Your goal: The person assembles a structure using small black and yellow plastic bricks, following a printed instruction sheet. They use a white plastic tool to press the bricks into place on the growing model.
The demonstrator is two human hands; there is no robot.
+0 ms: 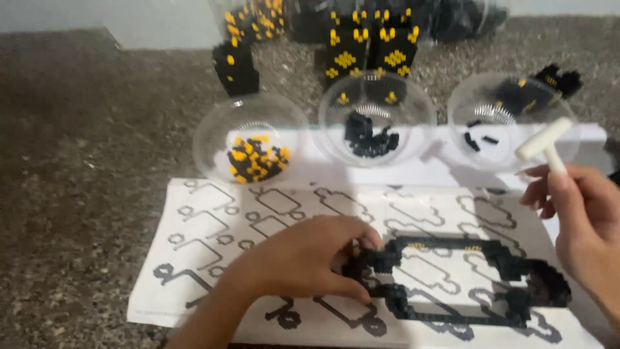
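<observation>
A black frame of small building bricks [465, 281] lies flat on a white printed instruction sheet [213, 226]. My left hand [303, 258] grips the frame's left end with fingers curled round it. My right hand [581, 220] is raised at the right edge, above the frame's right end, and holds a white T-shaped plastic tool [546, 145] upright between its fingers. A few yellow bricks show on the frame's top bar.
Three clear round bowls stand behind the sheet: one with yellow and black bricks [255, 158], one with black bricks [371, 136], one nearly bare [497, 123]. Black-and-yellow brick assemblies [368, 48] stand at the back on a speckled stone surface [84, 161].
</observation>
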